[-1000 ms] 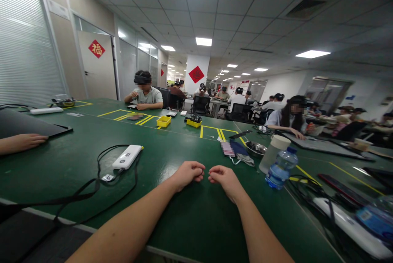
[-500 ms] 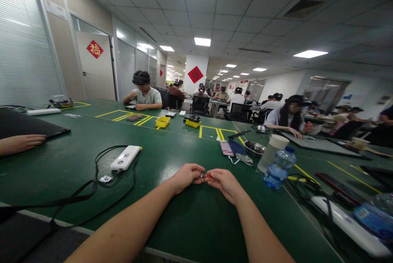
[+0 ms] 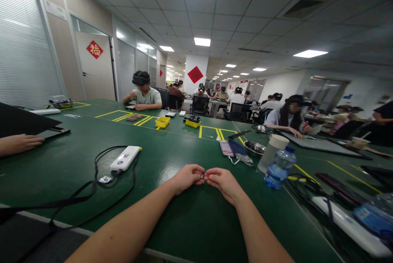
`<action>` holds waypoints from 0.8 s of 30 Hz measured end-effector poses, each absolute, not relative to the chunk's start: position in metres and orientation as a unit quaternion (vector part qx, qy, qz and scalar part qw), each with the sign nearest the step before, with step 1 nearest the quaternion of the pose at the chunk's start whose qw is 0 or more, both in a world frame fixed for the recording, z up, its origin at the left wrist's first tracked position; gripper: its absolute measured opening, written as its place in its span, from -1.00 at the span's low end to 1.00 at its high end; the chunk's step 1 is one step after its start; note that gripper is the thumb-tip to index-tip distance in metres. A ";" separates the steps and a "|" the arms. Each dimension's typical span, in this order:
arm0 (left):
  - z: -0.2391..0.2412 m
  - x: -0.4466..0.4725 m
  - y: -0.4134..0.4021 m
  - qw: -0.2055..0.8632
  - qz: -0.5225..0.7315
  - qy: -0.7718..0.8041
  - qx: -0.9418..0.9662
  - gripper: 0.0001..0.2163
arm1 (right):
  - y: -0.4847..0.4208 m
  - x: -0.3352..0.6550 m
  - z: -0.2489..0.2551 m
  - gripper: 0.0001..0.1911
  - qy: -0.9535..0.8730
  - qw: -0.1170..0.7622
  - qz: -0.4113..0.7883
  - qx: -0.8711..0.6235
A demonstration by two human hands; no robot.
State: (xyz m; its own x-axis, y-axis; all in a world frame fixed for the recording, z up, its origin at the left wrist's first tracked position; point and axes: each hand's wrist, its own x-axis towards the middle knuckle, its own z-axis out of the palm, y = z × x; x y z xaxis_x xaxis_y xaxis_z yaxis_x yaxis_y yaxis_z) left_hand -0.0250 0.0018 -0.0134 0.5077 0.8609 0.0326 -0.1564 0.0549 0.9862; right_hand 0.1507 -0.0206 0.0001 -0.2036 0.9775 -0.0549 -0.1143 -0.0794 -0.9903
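Just above the near part of the green table [image 3: 172,140], my two hands meet fingertip to fingertip. My left hand [image 3: 190,177] is closed in a pinch on a small dark metallic piece [image 3: 202,176]. Facing it, my right hand [image 3: 221,182] pinches a small orange-red piece [image 3: 208,175]. The two pieces lie very close together; whether they touch I cannot tell. Both are too small for me to make out their kind, and the fingers hide much of them.
To the left lies a white power bank [image 3: 125,158] with black cables. A blue-labelled water bottle [image 3: 280,167], a pale tumbler [image 3: 272,153] and a metal bowl [image 3: 255,147] stand to the right. Yellow trays [image 3: 162,122] sit farther back. At far left rests another person's hand [image 3: 21,144].
My hands stay almost in place, with the small pieces still between the fingertips. At the far left, the black panel beside the other person's hand has lifted.
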 end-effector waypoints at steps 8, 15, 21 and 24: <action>-0.014 -0.024 0.003 0.653 0.389 0.322 0.565 -0.75 | -0.019 0.151 -0.002 -0.80 -0.491 0.465 0.591 -0.439; -0.012 -0.025 0.002 0.648 0.380 0.329 0.572 -0.78 | -0.022 0.149 0.001 -0.77 -0.500 0.452 0.602 -0.428; -0.010 -0.025 0.000 0.645 0.379 0.330 0.575 -0.77 | -0.024 0.148 0.001 -0.78 -0.509 0.448 0.599 -0.425; -0.010 -0.025 0.001 0.644 0.378 0.334 0.576 -0.76 | -0.023 0.148 0.002 -0.77 -0.509 0.451 0.596 -0.427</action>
